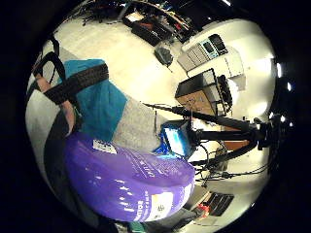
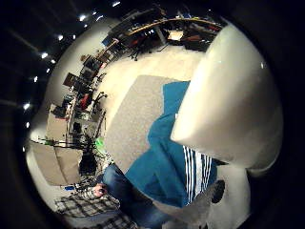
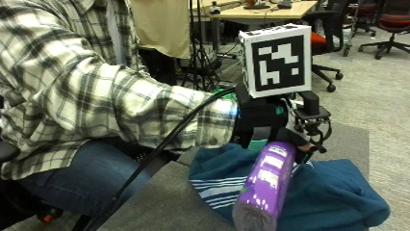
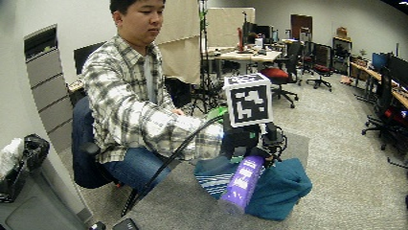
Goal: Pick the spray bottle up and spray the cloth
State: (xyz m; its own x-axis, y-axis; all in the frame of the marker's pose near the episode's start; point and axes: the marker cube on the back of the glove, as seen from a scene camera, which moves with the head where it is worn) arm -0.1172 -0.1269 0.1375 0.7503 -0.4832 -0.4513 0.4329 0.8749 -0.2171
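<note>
**Desk editor:** Fingers first, please: what is the black-gloved right hand (image 3: 259, 126) doing?

**Photographer:** Fingers of that hand are curled round the neck of the tall purple plastic spray bottle (image 3: 264, 186), which hangs lifted and tilted, its base toward the camera, above the cloth. Trigger and nozzle are hidden behind the hand, so I cannot say whether a finger rests on the trigger.

**Desk editor:** Set the scene, biggest thing down.

**Photographer:** Grey carpet-topped desk (image 3: 168, 204) first. On it lies the crumpled teal cloth with a band of white stripes (image 3: 339, 192), directly beneath the bottle. A person in a plaid shirt reaches over it with the gloved hand. From the little-finger palm view, the purple bottle (image 1: 127, 180) fills the space beside the palm, with teal cloth (image 1: 102, 104) and grey desk (image 1: 141, 127) beyond. The thumb-side view shows the striped cloth (image 2: 169, 164) under a white plastic part at the picture's edge.

**Desk editor:** Where in the task are we?

**Photographer:** By my reading, the pick-up is done and the spraying is at hand. The next move would call for aiming the nozzle at the cloth and squeezing the trigger, keeping the bottle over the fabric.
</note>
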